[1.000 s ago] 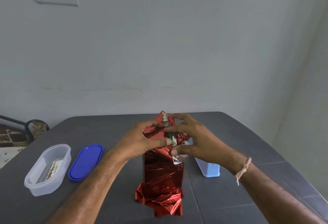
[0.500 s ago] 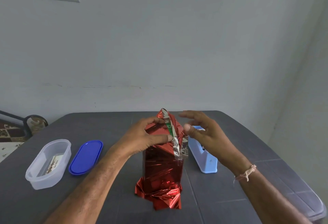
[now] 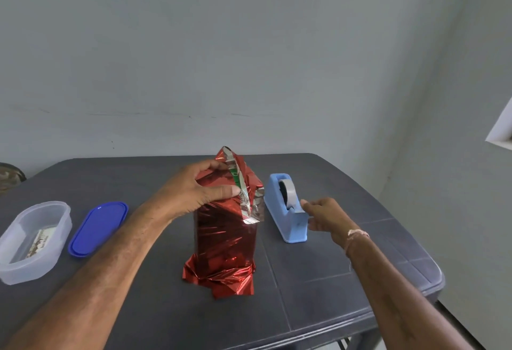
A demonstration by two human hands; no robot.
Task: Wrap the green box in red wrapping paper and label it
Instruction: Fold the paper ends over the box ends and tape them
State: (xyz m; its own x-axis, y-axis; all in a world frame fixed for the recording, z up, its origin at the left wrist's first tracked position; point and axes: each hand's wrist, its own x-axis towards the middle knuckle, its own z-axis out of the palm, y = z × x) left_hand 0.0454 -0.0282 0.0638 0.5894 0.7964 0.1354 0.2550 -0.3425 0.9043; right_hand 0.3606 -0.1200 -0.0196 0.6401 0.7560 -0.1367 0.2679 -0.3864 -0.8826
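Left hand (image 3: 194, 194) gripping wrapped box (image 3: 227, 238), right hand (image 3: 327, 218) at dispenser (image 3: 289, 223)

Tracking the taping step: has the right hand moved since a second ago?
Yes: the right hand left the red-wrapped box, going right to the blue tape dispenser.

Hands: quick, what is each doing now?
Left hand: grips the paper atop the box.
Right hand: at the dispenser; grip cannot be told.

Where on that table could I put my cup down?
Bare table behind the clear tub and blue lid, and behind the tape dispenser. Crowded in the middle: left hand grips the red-wrapped box, right hand is at the dispenser.
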